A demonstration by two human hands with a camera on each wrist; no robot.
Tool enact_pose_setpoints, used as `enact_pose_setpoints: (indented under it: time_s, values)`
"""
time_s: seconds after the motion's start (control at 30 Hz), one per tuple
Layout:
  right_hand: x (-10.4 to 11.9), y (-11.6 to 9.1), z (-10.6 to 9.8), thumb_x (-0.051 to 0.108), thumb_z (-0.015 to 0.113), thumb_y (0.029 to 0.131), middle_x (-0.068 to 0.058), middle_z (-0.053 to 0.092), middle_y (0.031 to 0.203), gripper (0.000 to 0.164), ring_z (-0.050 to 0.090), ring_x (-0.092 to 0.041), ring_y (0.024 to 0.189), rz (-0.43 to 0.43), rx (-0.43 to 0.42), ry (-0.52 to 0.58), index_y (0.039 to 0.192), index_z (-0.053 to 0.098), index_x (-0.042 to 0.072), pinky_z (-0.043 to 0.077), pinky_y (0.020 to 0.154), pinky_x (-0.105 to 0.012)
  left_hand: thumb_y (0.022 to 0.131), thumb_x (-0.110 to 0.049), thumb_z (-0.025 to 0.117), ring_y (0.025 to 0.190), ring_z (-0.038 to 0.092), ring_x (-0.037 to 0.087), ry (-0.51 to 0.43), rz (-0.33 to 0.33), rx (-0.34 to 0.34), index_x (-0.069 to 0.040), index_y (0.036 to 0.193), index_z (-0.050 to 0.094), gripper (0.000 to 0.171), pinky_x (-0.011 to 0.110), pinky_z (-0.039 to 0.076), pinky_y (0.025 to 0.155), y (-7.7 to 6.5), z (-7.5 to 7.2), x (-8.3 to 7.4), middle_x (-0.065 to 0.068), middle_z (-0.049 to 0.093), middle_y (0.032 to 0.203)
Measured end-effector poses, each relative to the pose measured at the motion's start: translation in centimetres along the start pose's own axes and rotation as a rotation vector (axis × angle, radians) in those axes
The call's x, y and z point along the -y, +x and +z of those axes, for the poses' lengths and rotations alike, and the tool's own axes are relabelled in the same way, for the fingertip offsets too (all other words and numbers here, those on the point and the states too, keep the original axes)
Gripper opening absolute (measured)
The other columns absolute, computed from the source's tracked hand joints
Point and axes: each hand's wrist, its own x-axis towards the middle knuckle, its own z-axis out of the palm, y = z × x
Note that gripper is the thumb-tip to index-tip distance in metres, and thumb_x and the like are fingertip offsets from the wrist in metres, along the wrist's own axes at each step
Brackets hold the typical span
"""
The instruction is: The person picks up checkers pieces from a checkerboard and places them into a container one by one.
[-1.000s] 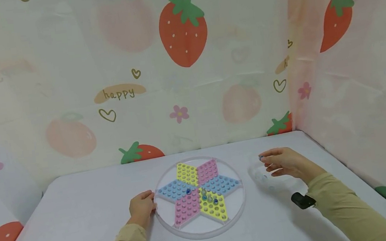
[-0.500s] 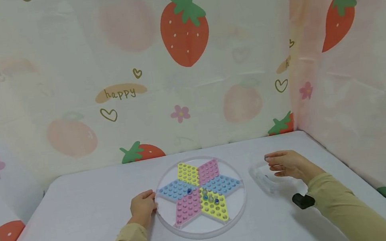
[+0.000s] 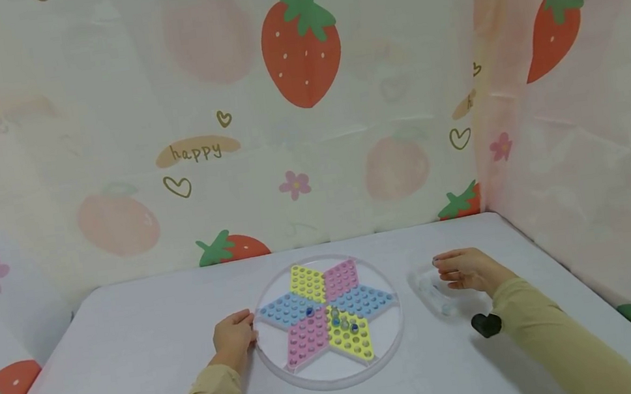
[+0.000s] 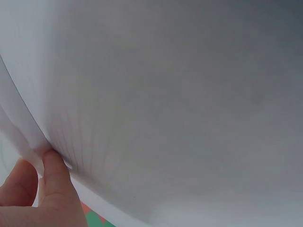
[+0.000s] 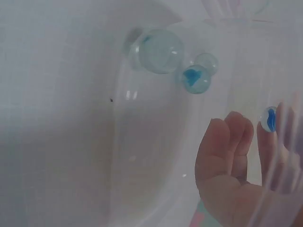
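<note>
A round Chinese checkers board (image 3: 334,384) with a pink, yellow and blue star lies on the table. My left hand (image 3: 234,338) holds its left rim; in the left wrist view, the thumb and a finger (image 4: 57,175) pinch the pale rim. Several glass marbles (image 3: 345,325) sit in holes near the star's middle. On the right, my right hand (image 3: 469,268) is above a clear plastic tray (image 3: 421,286). The right wrist view shows its fingertips pinching a clear marble with a blue swirl (image 5: 269,119). Below are a large clear marble (image 5: 162,51) and two smaller marbles (image 5: 196,79).
A white cloth covers the table (image 3: 151,348). Behind it hangs a strawberry-print curtain (image 3: 317,210), and another printed sheet (image 3: 581,190) closes off the right side. A dark wrist device (image 3: 487,325) hangs below the right sleeve.
My right hand has drawn slightly to the right and lower over the tray, with the marble still between its fingertips. The left hand and the board stay in place.
</note>
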Motion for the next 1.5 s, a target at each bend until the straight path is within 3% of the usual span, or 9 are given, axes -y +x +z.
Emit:
enact_pose_setpoints:
  time_s: [0.27, 0.57, 0.87, 1.27, 1.5]
  values:
    - [-0.3, 0.6, 0.2, 0.004, 0.061, 0.094, -0.003, 0.063, 0.084, 0.036, 0.059, -0.016, 0.073, 0.031, -0.058, -0.040, 0.127, 0.050, -0.009, 0.050, 0.074, -0.031, 0.087, 0.018, 0.048, 0.114, 0.050, 0.032, -0.012, 0.008, 0.007, 0.014, 0.135, 0.047, 0.048, 0.018, 0.045, 0.060, -0.2, 0.2, -0.3, 0.028, 0.046, 0.138]
    - [-0.8, 1.3, 0.1, -0.002, 0.059, 0.093, 0.001, 0.064, 0.073, 0.030, 0.060, -0.012, 0.063, 0.051, -0.077, 0.000, 0.121, 0.052, -0.009, 0.050, 0.066, -0.025, 0.087, 0.017, 0.049, 0.108, 0.052, 0.031, -0.005, 0.014, 0.000, 0.014, 0.133, 0.048, 0.046, 0.018, 0.045, 0.058, -0.4, 0.4, -0.3, 0.027, 0.048, 0.137]
    - [-0.4, 1.1, -0.1, 0.004, 0.059, 0.096, -0.005, 0.063, 0.089, 0.044, 0.058, -0.016, 0.074, 0.074, -0.111, -0.011, 0.135, 0.044, -0.008, 0.050, 0.073, -0.031, 0.086, 0.018, 0.050, 0.111, 0.052, 0.031, 0.016, 0.016, -0.008, 0.014, 0.132, 0.049, 0.047, 0.017, 0.046, 0.059, -0.6, 0.4, -0.3, 0.026, 0.049, 0.136]
    - [1.2, -1.5, 0.2, 0.012, 0.059, 0.097, 0.001, 0.062, 0.089, 0.053, 0.061, -0.016, 0.085, -0.047, -0.025, -0.038, 0.141, 0.037, -0.010, 0.051, 0.080, -0.033, 0.085, 0.018, 0.049, 0.113, 0.051, 0.032, 0.020, 0.029, -0.004, 0.014, 0.133, 0.048, 0.049, 0.016, 0.045, 0.059, -0.7, 0.1, -0.4, 0.027, 0.048, 0.136]
    - [1.9, -3.3, 1.7, 0.013, 0.060, 0.097, -0.001, 0.062, 0.089, 0.052, 0.062, -0.015, 0.083, -0.115, 0.007, -0.005, 0.139, 0.039, -0.009, 0.054, 0.076, -0.029, 0.085, 0.019, 0.048, 0.116, 0.049, 0.032, 0.008, 0.016, -0.003, 0.014, 0.134, 0.047, 0.049, 0.015, 0.044, 0.058, -0.5, -0.1, -0.4, 0.028, 0.047, 0.137]
